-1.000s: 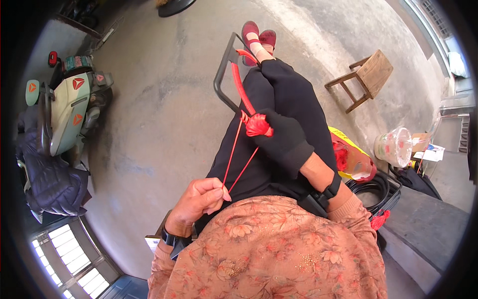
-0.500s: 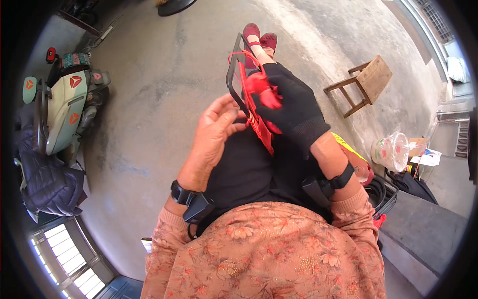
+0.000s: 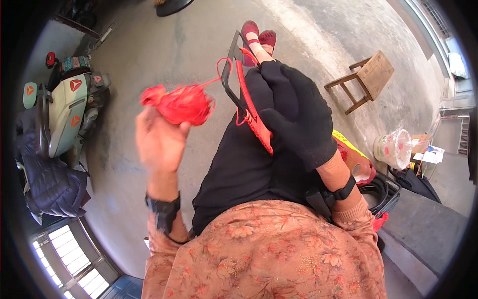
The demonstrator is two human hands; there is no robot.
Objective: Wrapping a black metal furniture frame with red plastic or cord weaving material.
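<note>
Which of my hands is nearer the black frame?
Right. The gloved right hand is at the near end of the frame, by its red band; the left hand is out to the frame's left, holding a red bundle.

The left hand is blurred; the right forearm partly hides a red-and-yellow package.

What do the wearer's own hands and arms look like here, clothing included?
The left hand is bare; the right hand wears a black glove. Each side has a black wrist strap and a dark boxy unit. The sleeves are orange-brown with a floral print.
</note>
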